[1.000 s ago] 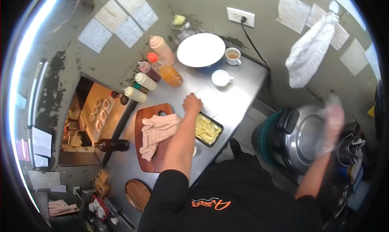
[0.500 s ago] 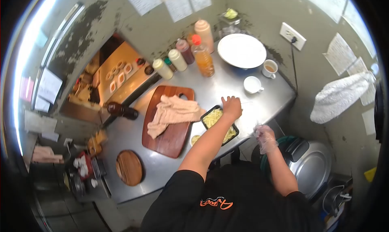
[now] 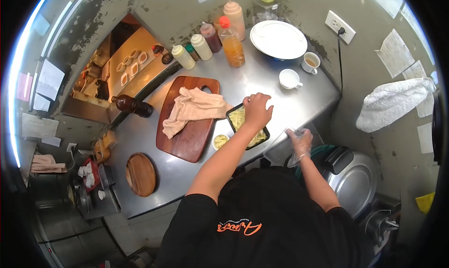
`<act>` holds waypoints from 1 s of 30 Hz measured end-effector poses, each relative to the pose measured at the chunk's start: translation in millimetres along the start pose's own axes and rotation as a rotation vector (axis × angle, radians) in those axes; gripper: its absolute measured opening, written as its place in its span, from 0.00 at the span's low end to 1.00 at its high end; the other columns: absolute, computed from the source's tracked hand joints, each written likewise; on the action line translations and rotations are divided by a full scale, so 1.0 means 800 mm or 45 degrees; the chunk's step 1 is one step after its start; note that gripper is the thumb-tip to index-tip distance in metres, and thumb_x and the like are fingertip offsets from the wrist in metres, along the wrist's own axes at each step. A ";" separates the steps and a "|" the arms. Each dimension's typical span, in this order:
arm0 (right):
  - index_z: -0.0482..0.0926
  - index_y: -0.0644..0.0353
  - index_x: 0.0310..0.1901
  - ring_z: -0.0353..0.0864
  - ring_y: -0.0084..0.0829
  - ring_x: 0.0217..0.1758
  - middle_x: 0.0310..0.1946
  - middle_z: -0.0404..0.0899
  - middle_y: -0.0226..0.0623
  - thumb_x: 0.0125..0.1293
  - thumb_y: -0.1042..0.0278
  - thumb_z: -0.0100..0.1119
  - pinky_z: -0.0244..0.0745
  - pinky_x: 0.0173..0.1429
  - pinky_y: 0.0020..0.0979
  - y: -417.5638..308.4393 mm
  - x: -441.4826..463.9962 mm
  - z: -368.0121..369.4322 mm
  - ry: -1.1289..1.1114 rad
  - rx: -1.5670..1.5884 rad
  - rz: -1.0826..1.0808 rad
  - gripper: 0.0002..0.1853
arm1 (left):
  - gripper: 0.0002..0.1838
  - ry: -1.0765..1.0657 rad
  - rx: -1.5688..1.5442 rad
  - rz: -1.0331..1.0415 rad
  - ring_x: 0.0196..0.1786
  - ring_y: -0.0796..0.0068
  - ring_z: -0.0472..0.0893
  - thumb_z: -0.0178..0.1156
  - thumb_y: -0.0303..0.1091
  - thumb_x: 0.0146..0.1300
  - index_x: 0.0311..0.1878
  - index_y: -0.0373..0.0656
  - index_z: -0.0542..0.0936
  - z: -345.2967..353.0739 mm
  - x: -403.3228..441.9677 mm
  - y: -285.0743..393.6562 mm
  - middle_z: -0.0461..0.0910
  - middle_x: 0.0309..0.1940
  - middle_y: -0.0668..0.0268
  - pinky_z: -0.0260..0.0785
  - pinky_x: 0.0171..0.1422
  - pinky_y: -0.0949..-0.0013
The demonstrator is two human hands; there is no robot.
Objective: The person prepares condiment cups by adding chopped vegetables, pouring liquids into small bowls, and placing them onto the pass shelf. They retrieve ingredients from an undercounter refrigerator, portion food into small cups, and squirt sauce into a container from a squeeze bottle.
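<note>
A black tray (image 3: 259, 138) of pale shredded food lies near the front edge of the steel table. My bare left hand (image 3: 258, 110) is over its far part, fingers bent and somewhat apart, with nothing visible in them. To the right, my right hand (image 3: 300, 142), in a clear plastic glove, pinches the edge of a clear plastic lid (image 3: 277, 154) at the table's front edge. A small cup (image 3: 220, 141) of similar food stands left of the tray. The pink cloth (image 3: 196, 106) lies on the wooden board (image 3: 187, 141).
Sauce bottles (image 3: 201, 47), a white plate (image 3: 278, 39) and two white cups (image 3: 290, 79) are toward the back. A round wooden board (image 3: 141, 174) and pepper mill (image 3: 132, 106) are at the left. A lidded metal pot (image 3: 351, 181) stands right of the table.
The view has shifted. My right hand has come from over the pot to the table's front edge and now grips the clear lid. My left hand has moved from beyond the tray to over it.
</note>
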State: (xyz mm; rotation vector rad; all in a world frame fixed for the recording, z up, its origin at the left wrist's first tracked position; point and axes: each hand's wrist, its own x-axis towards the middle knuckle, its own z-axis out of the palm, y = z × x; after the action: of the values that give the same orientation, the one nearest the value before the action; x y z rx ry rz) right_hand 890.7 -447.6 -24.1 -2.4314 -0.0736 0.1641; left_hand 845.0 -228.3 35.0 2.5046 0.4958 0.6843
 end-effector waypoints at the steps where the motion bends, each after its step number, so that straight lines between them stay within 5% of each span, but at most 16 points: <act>1: 0.79 0.69 0.46 0.82 0.47 0.49 0.43 0.81 0.53 0.51 0.41 0.79 0.76 0.55 0.41 -0.002 0.004 -0.005 -0.212 0.007 0.049 0.37 | 0.15 0.109 -0.107 -0.082 0.56 0.58 0.77 0.71 0.34 0.56 0.48 0.48 0.83 -0.016 -0.006 -0.003 0.81 0.47 0.64 0.59 0.66 0.50; 3: 0.82 0.69 0.45 0.84 0.46 0.45 0.39 0.83 0.51 0.53 0.40 0.77 0.77 0.53 0.42 -0.023 0.016 -0.037 -0.629 0.020 0.142 0.34 | 0.12 0.240 -0.235 -0.189 0.44 0.63 0.80 0.70 0.35 0.61 0.45 0.44 0.83 -0.042 -0.024 -0.029 0.82 0.41 0.62 0.68 0.50 0.62; 6: 0.85 0.63 0.39 0.84 0.47 0.39 0.34 0.85 0.46 0.62 0.55 0.71 0.78 0.50 0.44 -0.066 0.006 -0.103 -0.460 -0.003 -0.309 0.17 | 0.14 0.050 -0.478 -0.711 0.29 0.74 0.77 0.65 0.42 0.70 0.45 0.39 0.83 -0.105 -0.066 -0.045 0.81 0.32 0.62 0.68 0.35 0.70; 8: 0.85 0.60 0.37 0.85 0.46 0.40 0.36 0.85 0.45 0.64 0.68 0.67 0.78 0.47 0.42 -0.116 -0.011 -0.169 -0.076 0.083 -0.819 0.06 | 0.18 -0.092 -0.513 -0.876 0.33 0.71 0.81 0.60 0.45 0.72 0.44 0.36 0.82 -0.133 -0.092 -0.049 0.83 0.31 0.59 0.71 0.42 0.66; 11: 0.86 0.59 0.37 0.86 0.43 0.39 0.34 0.85 0.43 0.63 0.75 0.66 0.79 0.43 0.41 -0.171 -0.037 -0.196 0.056 0.048 -1.107 0.02 | 0.23 -0.038 -0.604 -1.032 0.37 0.68 0.82 0.54 0.49 0.75 0.46 0.34 0.82 -0.122 -0.121 -0.062 0.84 0.33 0.57 0.72 0.47 0.64; 14: 0.83 0.57 0.39 0.86 0.44 0.36 0.35 0.86 0.40 0.59 0.77 0.67 0.81 0.37 0.41 -0.157 -0.050 -0.113 -0.081 0.196 -1.464 0.07 | 0.24 0.197 -0.644 -1.087 0.43 0.60 0.84 0.47 0.49 0.78 0.53 0.36 0.82 -0.081 -0.138 -0.071 0.85 0.38 0.50 0.72 0.52 0.59; 16: 0.80 0.56 0.33 0.84 0.47 0.34 0.34 0.83 0.43 0.64 0.69 0.62 0.79 0.36 0.45 -0.135 -0.060 -0.052 -0.429 0.034 -1.337 0.03 | 0.24 0.215 -0.647 -1.114 0.46 0.55 0.84 0.45 0.47 0.79 0.56 0.36 0.82 -0.064 -0.141 -0.076 0.85 0.41 0.47 0.72 0.54 0.57; 18: 0.79 0.57 0.30 0.83 0.49 0.36 0.36 0.82 0.43 0.65 0.66 0.61 0.77 0.37 0.48 -0.138 -0.075 -0.038 -0.460 0.069 -1.417 0.07 | 0.27 0.054 -0.447 -1.029 0.34 0.68 0.82 0.51 0.50 0.77 0.68 0.40 0.76 -0.062 -0.144 -0.084 0.83 0.37 0.58 0.76 0.42 0.63; 21: 0.81 0.59 0.34 0.82 0.49 0.40 0.41 0.82 0.45 0.63 0.67 0.63 0.79 0.42 0.47 -0.136 -0.077 -0.040 -0.602 -0.122 -1.441 0.06 | 0.24 0.046 -0.214 -0.907 0.41 0.51 0.85 0.58 0.41 0.71 0.63 0.35 0.76 -0.062 -0.144 -0.067 0.85 0.38 0.50 0.75 0.52 0.55; 24: 0.83 0.62 0.43 0.82 0.47 0.43 0.44 0.81 0.48 0.64 0.65 0.65 0.80 0.47 0.44 -0.134 -0.072 -0.044 -0.509 0.173 -1.318 0.10 | 0.21 -0.179 -0.208 -0.989 0.45 0.48 0.85 0.59 0.37 0.70 0.62 0.35 0.75 -0.071 -0.129 -0.060 0.85 0.41 0.47 0.75 0.55 0.53; 27: 0.82 0.64 0.53 0.82 0.46 0.46 0.46 0.81 0.51 0.66 0.62 0.66 0.79 0.54 0.42 -0.131 -0.060 -0.046 -0.587 0.407 -0.670 0.18 | 0.25 -0.216 -0.226 -0.973 0.52 0.39 0.81 0.57 0.34 0.70 0.68 0.35 0.69 -0.071 -0.124 -0.049 0.83 0.47 0.41 0.72 0.57 0.45; 30: 0.80 0.64 0.57 0.83 0.46 0.47 0.48 0.81 0.51 0.69 0.57 0.65 0.78 0.56 0.42 -0.094 0.016 -0.017 -0.131 0.445 -0.553 0.22 | 0.25 -0.205 -0.245 -0.958 0.53 0.37 0.81 0.57 0.33 0.70 0.69 0.36 0.68 -0.070 -0.117 -0.046 0.83 0.48 0.40 0.72 0.57 0.44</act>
State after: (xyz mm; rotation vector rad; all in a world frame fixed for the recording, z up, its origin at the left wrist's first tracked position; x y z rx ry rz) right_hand 904.8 -397.6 33.5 -2.0043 -0.5656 0.0946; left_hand 731.1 -221.2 22.3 1.9476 1.1563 0.2154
